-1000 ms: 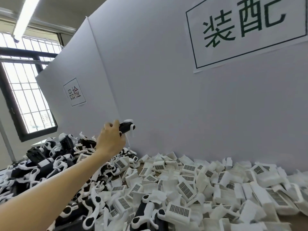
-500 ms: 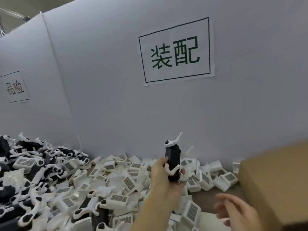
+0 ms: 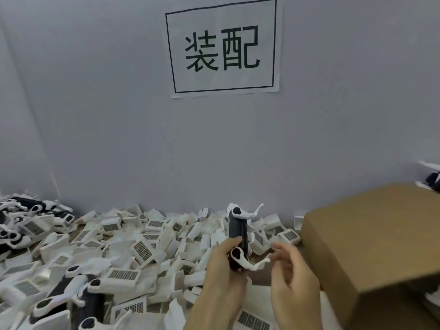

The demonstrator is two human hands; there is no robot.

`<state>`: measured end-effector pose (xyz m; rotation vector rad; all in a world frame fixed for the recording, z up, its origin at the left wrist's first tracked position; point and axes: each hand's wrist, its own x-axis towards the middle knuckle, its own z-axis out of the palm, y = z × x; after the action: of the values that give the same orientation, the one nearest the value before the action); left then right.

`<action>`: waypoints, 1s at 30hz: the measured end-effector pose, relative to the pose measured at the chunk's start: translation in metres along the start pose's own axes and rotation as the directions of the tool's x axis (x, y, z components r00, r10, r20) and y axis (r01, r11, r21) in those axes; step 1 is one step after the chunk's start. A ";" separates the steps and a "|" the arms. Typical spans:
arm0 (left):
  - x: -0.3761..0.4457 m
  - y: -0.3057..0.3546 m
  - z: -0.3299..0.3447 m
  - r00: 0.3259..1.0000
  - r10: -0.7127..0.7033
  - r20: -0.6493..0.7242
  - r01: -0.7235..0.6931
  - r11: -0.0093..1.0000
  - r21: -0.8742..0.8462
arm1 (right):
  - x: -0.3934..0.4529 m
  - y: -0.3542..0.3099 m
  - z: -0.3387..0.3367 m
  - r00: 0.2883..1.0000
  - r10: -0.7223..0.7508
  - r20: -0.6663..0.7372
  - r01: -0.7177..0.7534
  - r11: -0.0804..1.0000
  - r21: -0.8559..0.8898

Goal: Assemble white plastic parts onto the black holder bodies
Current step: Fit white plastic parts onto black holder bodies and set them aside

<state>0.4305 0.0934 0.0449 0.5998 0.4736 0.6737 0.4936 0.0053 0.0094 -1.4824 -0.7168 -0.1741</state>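
A pale grey partition wall point(image 3: 119, 115) fills the upper view, and a white paper sign point(image 3: 223, 47) with two dark green characters in a black frame is stuck to it high up, above the black holder body. Well to the left of and below that body, a broad heap of white plastic parts point(image 3: 123, 253) with gridded faces covers the table against the foot of the wall, mixed at its far left with finished black-and-white holders point(image 3: 21, 215). Just to the right of the holder body stands a brown cardboard box point(image 3: 371, 241), its near corner blurred. The left hand point(image 3: 223, 275) grips the lower end of the black holder body point(image 3: 238, 231), fingers curled round it, keeping it upright in front of the heap. A curved white clip point(image 3: 247, 211) sits at the body's top and another white clip point(image 3: 247, 262) at its bottom, beside the thumb. The right hand point(image 3: 292, 277) hovers just right of the body with fingers loosely spread, holding nothing, its fingertips near the lower clip's tail.
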 end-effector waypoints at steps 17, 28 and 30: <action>0.017 -0.016 -0.010 0.994 0.100 -0.037 -0.096 0.990 0.099 | 0.002 0.002 -0.009 0.952 -0.144 0.269 0.217 0.940 -0.264; 0.011 -0.029 -0.008 0.982 0.163 0.094 -0.179 0.961 0.211 | 0.012 0.017 -0.012 0.969 0.050 0.243 0.030 0.949 -0.314; 0.012 -0.031 -0.009 0.975 0.192 0.109 -0.212 0.949 0.233 | 0.013 0.018 -0.014 0.956 0.099 0.275 -0.027 0.967 -0.255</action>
<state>0.4472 0.0857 0.0158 0.9154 0.4214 0.7875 0.5178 -0.0017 0.0022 -1.7920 -0.9030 0.0018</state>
